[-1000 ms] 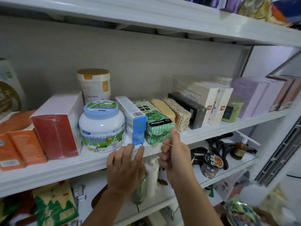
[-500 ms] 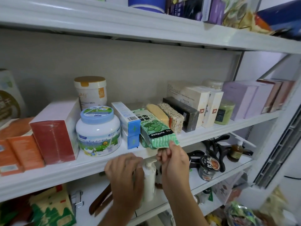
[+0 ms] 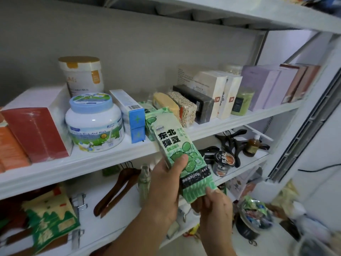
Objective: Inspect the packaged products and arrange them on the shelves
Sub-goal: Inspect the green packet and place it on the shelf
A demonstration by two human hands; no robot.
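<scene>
Head view: the left hand (image 3: 163, 190) grips the green bean packet (image 3: 175, 143) around its middle, thumb across the front. The right hand (image 3: 215, 206) pinches its bottom edge. The packet tilts in front of the middle shelf (image 3: 73, 163), its top near a blue box (image 3: 137, 122).

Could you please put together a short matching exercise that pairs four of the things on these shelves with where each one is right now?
Things:
1. green packet
2. blue-lidded jar
3. wooden hangers
4. small green jar

Places:
A. lying on the lower shelf
B. held by the left hand and the right hand
C. standing on the middle shelf, left part
D. standing on the middle shelf, right part

Pairs: 1-B, 2-C, 3-A, 4-D
</scene>
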